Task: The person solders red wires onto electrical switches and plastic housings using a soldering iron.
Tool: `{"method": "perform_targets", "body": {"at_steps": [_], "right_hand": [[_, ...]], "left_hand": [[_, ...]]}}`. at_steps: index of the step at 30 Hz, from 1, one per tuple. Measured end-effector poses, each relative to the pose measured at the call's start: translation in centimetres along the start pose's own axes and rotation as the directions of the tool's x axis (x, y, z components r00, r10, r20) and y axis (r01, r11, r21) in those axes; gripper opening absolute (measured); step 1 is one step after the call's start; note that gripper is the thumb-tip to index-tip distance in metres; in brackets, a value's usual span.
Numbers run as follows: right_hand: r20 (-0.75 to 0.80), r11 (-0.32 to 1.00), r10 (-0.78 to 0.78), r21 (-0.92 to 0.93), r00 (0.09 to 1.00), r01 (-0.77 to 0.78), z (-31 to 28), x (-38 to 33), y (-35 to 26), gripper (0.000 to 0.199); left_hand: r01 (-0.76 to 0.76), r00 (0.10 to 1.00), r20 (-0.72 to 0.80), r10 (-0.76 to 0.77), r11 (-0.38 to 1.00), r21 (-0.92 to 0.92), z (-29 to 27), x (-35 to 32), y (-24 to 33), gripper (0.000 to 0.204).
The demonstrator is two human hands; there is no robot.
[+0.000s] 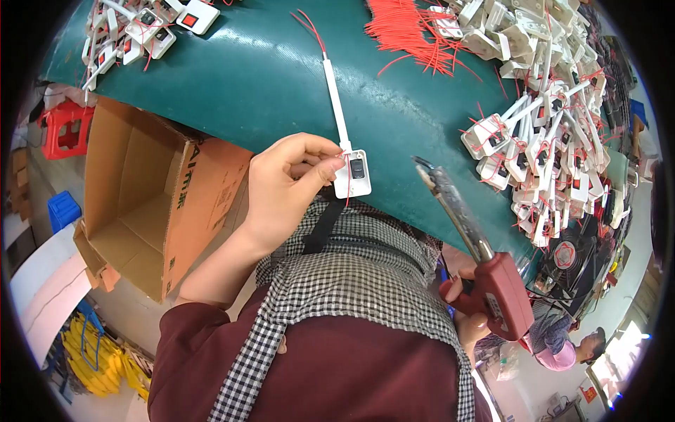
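Item: small white switch box (353, 174) with a dark rocker, fitted with a long white stem (335, 98) ending in thin red wires (310, 27). It is held at the near edge of the green table (260, 77), just right of picture centre, the stem running toward 11 o'clock.

Left hand (285, 184): fingers closed in a pinch on the left edge of the switch box, thumb and forefinger pressed against it.

Right hand (470, 309): wrapped around the red grip of a soldering gun (485, 271) at 4 o'clock — the metal barrel is pointed toward 11 o'clock, its tip near the switch box but apart from it.

Surroundings:
- heap of like white switch boxes (545, 119) at 2 o'clock on the table
- bundle of loose red wires (411, 32) at 1 o'clock
- smaller pile of switch boxes (137, 32) at 11 o'clock
- open cardboard box (144, 197) at 9 o'clock, beside the table
- red stool (65, 128) — left of the cardboard box
- checked apron (351, 281) worn over a maroon sleeve, below the hands
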State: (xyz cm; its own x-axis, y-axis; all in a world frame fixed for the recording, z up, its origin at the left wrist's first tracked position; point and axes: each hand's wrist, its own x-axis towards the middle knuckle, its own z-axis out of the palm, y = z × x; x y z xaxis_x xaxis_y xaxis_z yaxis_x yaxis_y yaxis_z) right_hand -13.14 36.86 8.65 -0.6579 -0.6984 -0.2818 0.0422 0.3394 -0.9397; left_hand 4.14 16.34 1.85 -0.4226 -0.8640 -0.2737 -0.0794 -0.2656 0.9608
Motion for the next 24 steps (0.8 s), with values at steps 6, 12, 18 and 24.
{"method": "perform_targets", "body": {"at_steps": [6,12,18,24], "right_hand": [[0.134,0.991,0.117,-0.079,0.984,-0.107,-0.4,0.8,-0.1,0.092],[0.188,0.990,0.107,0.074,0.976,-0.122,-0.3,0.7,0.7,0.092],[0.314,0.982,0.078,0.141,0.946,-0.128,-0.3,1.5,1.1,0.092],[0.350,0.975,0.077,0.167,0.934,-0.143,-0.8,1.6,1.9,0.090]], "left_hand": [[-0.393,0.919,0.199,0.339,0.777,0.492,-0.8,0.6,0.2,0.011],[-0.508,0.861,0.263,0.435,0.705,0.495,-0.4,1.0,0.3,0.013],[-0.496,0.868,0.268,0.418,0.720,0.485,-0.5,1.0,0.3,0.013],[-0.488,0.872,0.250,0.420,0.714,0.502,-0.3,0.9,0.4,0.012]]}}
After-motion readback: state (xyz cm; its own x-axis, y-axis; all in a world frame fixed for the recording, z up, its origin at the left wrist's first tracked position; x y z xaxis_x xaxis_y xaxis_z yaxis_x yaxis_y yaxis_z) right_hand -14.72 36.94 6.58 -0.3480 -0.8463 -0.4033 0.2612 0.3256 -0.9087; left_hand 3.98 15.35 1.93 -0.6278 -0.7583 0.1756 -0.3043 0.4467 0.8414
